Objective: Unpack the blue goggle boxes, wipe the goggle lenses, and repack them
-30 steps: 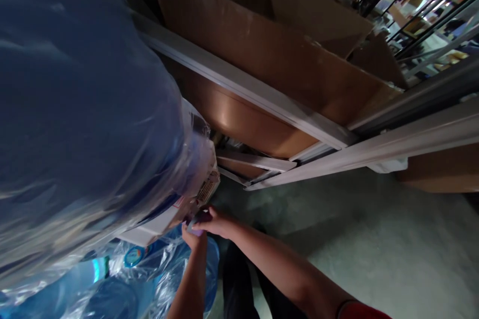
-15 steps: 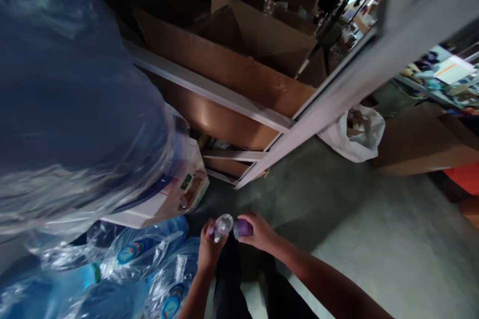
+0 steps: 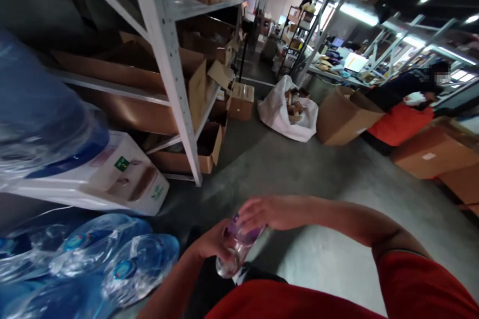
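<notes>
My left hand (image 3: 212, 242) is wrapped round a clear bottle (image 3: 227, 265), which is tilted in front of my body with its base towards me. Over the bottle's upper end my right hand (image 3: 264, 212) is closed, its fingers curled on the purple cap (image 3: 254, 234). The cap and the bottle's top are together; whether the cap is fully seated I cannot tell, because my fingers cover much of it.
To the left are a white water dispenser (image 3: 127, 174) and several wrapped blue water jugs (image 3: 142, 259). A metal shelf (image 3: 175, 70) holds cardboard boxes. Ahead stand a white sack (image 3: 277, 114) and a large carton (image 3: 344, 114). A person (image 3: 407, 84) bends over on the right.
My right hand has brought the purple cap onto the bottle's top, where before they were apart. My view has lifted and swung right, showing more of the room.
</notes>
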A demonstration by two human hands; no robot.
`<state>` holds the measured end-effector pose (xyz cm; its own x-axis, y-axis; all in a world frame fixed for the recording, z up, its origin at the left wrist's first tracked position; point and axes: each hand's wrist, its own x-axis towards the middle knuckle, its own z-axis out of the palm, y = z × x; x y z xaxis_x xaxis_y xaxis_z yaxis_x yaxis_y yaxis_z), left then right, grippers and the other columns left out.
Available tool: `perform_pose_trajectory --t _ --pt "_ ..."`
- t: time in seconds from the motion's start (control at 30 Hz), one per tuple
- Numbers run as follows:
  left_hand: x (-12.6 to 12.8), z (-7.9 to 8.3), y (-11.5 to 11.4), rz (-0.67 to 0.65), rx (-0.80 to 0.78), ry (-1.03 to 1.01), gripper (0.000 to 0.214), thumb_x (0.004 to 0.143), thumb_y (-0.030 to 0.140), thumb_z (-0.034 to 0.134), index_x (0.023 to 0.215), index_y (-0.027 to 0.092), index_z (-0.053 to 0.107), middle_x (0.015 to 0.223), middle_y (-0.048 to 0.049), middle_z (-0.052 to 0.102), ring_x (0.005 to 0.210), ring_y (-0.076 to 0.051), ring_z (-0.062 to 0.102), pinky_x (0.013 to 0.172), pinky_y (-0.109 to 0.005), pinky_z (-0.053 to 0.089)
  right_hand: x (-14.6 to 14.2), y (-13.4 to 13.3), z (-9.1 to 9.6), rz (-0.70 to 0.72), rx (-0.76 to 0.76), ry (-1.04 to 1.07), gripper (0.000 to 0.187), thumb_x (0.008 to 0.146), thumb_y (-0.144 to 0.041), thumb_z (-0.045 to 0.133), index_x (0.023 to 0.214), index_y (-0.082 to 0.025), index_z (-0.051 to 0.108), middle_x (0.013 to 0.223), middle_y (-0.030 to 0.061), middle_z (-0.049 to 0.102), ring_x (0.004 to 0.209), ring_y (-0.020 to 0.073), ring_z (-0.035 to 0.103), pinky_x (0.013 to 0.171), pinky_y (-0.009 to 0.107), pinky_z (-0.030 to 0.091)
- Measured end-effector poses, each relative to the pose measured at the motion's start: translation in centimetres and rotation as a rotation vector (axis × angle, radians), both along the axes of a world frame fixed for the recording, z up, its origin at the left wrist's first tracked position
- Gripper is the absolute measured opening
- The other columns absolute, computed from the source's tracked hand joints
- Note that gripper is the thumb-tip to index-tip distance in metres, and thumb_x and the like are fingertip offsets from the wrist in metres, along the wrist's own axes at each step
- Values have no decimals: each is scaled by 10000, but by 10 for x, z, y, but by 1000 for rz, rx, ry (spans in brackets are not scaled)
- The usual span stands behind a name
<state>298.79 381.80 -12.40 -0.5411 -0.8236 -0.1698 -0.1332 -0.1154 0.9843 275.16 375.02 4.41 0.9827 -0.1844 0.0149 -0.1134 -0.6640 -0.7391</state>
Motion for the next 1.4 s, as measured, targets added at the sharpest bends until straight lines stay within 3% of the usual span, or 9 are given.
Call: perform_pose_trajectory --t 0.2,0.33,0.43,0.6,0.77,0.97,1.13,1.3,1.4 --pt "-125 54 89 173 -143 -134 366 568 412 828 799 176 672 764 -48 691 728 -222 649 671 -345 532 -105 72 40 -250 -178 148 346 787 -364 785 1113 -248 769 1032 47 780 934 218 696 866 322 516" --pt "-155 85 142 368 -350 -268 428 630 419 795 996 212 719 1051 -124 712 1038 -351 640 954 -486 503 -131 145 30 -738 -304 282 294 959 -437 576 948 -209 761 770 48 743 681 192 677 685 284 469" --pt "-162 98 176 407 -425 -300 501 648 413 771 1105 217 704 1141 -151 691 1118 -375 604 1011 -504 460 -137 198 29 -897 -330 263 352 1008 -431 494 1161 -197 709 844 81 757 757 234 712 725 314 495" --pt "-151 108 243 186 -325 -184 341 581 438 747 776 178 644 697 -26 632 650 -204 588 585 -304 470 -145 269 46 -579 -197 -78 661 859 -415 746 1462 -269 515 1392 108 612 1259 229 607 1028 317 482" --pt "-124 122 328 105 -230 -70 356 543 445 755 732 165 644 650 -26 622 612 -178 558 572 -302 461 -117 346 53 -500 -91 -160 624 683 -362 850 1273 -270 670 1232 56 681 1158 227 642 1028 340 494" --pt "-113 111 412 415 -310 -163 342 590 379 731 852 189 619 735 -27 638 657 -198 578 596 -328 478 -65 419 41 -678 -251 -96 545 677 -287 818 1208 -270 697 1165 28 683 1004 200 660 939 294 516" --pt "-97 85 446 615 -401 -324 455 671 438 770 1016 172 641 969 -81 689 884 -229 648 825 -421 541 -39 445 23 -715 -316 23 593 727 -337 825 1293 -291 651 1212 38 674 1014 225 685 901 314 544" --pt "-35 99 471 807 -386 -505 418 750 523 736 935 157 657 847 -57 713 784 -218 681 746 -364 549 -54 456 4 -876 -367 -60 674 910 -391 666 1520 -243 422 1544 171 415 1262 289 582 1021 453 524" --pt "0 106 498 932 -358 -634 517 780 573 712 1082 160 643 984 -70 734 915 -243 702 802 -339 546 -78 470 -30 -1003 -273 -251 534 948 -370 578 1460 -259 473 1479 159 450 1056 215 651 858 387 604"
